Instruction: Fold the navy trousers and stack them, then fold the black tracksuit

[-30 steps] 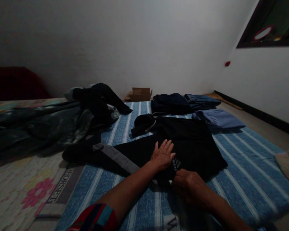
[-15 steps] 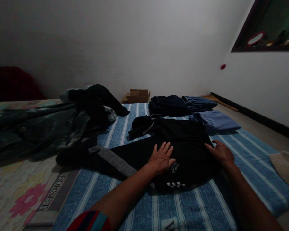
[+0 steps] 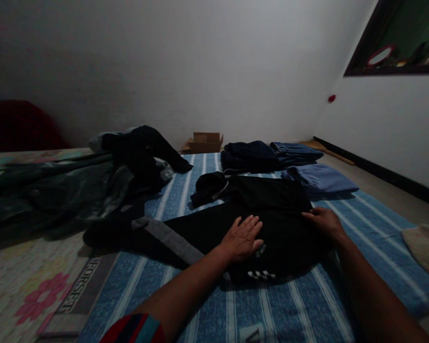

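Grey band on the floral mat, lower left of the frame: capitals reading "FORSET", with the first letters uncertain.

Black garment, centre: small white logo beside the left hand, illegible.

Blue striped sheet, bottom edge: white label showing one cut-off letter.

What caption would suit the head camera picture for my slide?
Left hand and right hand rest on a black garment spread on a blue striped sheet, folded clothes behind.

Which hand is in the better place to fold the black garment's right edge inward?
Probably the right hand: it rests on the right edge of the black garment. The left hand lies flat on its middle, well placed to hold it down.
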The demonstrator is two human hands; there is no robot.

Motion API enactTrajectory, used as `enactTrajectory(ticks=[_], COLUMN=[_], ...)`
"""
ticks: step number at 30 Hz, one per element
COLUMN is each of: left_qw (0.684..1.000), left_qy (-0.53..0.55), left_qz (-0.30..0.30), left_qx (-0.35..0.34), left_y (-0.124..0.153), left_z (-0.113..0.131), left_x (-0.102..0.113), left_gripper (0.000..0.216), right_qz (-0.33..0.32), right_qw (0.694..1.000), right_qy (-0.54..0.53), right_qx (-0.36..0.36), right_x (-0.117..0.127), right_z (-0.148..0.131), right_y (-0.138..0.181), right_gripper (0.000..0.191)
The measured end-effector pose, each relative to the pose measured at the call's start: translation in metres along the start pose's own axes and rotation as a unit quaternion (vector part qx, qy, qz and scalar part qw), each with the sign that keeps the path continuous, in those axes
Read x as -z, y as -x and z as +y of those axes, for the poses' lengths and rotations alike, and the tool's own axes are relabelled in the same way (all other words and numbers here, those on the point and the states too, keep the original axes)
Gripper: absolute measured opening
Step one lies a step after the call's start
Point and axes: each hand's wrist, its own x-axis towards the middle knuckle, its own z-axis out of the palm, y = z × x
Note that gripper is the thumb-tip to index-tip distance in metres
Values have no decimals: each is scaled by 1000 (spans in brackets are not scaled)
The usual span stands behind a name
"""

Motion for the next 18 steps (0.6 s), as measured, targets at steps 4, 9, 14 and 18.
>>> enactTrajectory(ticks=[4,9,14,18], left_qw=[1000,1000,999,999], left_qy=[3,12,13,12], left_qz=[-9,-23,-31,-32], left_qx=[-11,-17,-22,-37], left_y=[3,5,7,11], left_z=[3,5,8,13], left_x=[4,8,8,5], left_gripper=[66,78,78,79], right_qz=[26,31,46,85], right_qw=[999,997,991,982], right_qy=[25,73,120,153], right_qx=[18,19,39,66], right_x=[6,-1,-4,1], right_z=[-1,3,1,-13], right_y=[0,10,21,30], right_gripper=[27,24,24,22])
